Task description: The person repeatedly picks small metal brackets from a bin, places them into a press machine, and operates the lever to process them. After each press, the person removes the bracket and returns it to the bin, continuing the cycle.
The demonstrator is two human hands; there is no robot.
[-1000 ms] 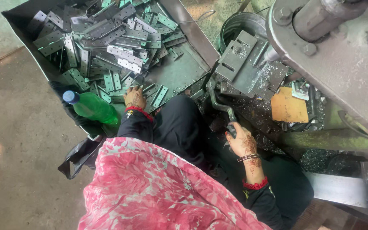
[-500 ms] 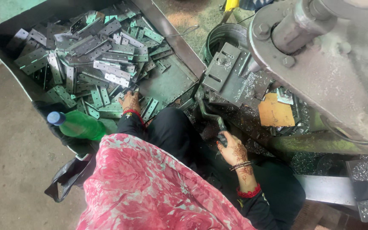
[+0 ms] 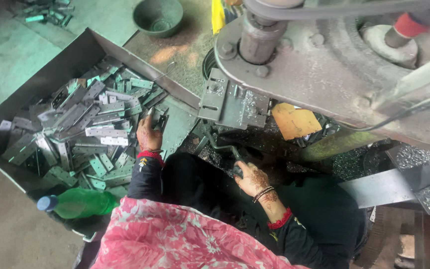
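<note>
a seated person works at a grey press machine (image 3: 324, 74), one hand in a bin of metal parts, the other on a lever.

the left hand (image 3: 148, 133) reaches into a long metal tray (image 3: 51, 74) heaped with flat, perforated metal strips (image 3: 100, 132); its grip closes on a strip at the heap's right edge. the strips lie at mixed angles, many with their long axis running left to right. the right hand (image 3: 252, 178) has its grip clamped on the end of a bent lever handle (image 3: 222, 147) that rises toward the press. a green plastic bottle (image 3: 78, 202) with a blue cap lies on its side, cap pointing left. an orange card (image 3: 294, 121) sits beside the grey die plate (image 3: 232, 102).
</note>
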